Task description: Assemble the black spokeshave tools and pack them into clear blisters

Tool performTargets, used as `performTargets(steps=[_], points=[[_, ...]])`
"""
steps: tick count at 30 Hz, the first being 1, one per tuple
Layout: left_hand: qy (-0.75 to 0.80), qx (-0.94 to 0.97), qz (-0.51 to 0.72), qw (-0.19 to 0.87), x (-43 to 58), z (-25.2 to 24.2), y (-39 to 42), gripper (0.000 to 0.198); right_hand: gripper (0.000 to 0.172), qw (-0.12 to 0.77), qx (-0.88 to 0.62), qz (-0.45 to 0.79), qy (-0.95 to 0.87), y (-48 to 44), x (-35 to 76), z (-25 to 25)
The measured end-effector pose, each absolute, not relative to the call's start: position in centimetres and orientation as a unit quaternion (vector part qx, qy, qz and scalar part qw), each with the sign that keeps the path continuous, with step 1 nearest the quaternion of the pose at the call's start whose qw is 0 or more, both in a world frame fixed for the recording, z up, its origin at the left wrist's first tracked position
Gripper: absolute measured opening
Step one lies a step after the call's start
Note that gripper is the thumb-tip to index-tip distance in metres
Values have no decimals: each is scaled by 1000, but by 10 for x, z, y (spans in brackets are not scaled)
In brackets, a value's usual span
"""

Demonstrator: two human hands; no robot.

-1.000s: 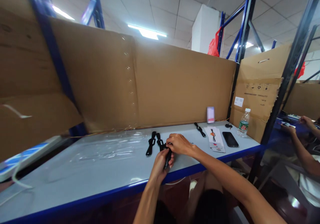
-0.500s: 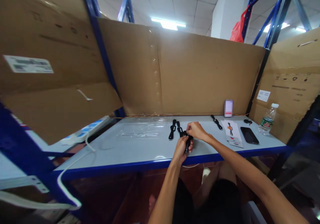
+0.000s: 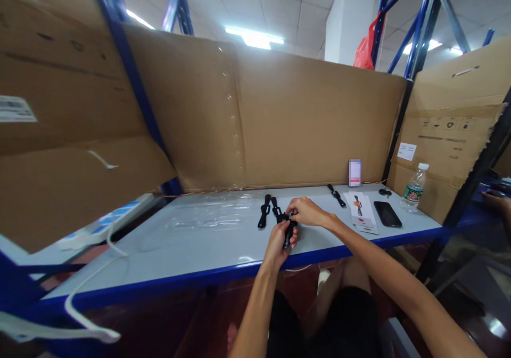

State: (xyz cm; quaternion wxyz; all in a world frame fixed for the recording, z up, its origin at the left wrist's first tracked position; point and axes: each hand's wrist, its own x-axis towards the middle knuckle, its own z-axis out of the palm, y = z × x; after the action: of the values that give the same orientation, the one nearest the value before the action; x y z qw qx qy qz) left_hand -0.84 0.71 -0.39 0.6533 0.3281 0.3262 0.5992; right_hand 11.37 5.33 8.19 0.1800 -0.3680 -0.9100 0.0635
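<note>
My left hand (image 3: 276,241) is closed round the lower handle of a black spokeshave (image 3: 287,239) above the front part of the table. The thumb and fingers of my right hand (image 3: 306,211) pinch the middle of the same spokeshave; the small part under the fingertips is hidden. Just beyond my hands lies a second spokeshave (image 3: 274,204), partly covered by the held one. Left of it, another spokeshave (image 3: 264,212) rests on the table. One more black spokeshave (image 3: 336,196) lies farther back to the right.
Clear plastic sleeves (image 3: 215,211) lie on the grey table (image 3: 159,251). To the right are printed leaflets (image 3: 362,213), a dark phone (image 3: 387,214), a propped lit phone (image 3: 354,173), keys (image 3: 385,192) and a water bottle (image 3: 415,188). Cardboard walls (image 3: 319,123) enclose the back and sides.
The view has turned slightly to the right, so everything appears farther left. My hands stay together on the spokeshave, with the right fingers shifted only slightly at its middle.
</note>
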Motion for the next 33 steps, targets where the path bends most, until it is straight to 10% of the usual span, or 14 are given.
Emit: performTargets(steps=[33], points=[[324, 317, 600, 659, -8, -1, 5, 19, 27, 150, -500, 26, -852, 45, 96, 83]])
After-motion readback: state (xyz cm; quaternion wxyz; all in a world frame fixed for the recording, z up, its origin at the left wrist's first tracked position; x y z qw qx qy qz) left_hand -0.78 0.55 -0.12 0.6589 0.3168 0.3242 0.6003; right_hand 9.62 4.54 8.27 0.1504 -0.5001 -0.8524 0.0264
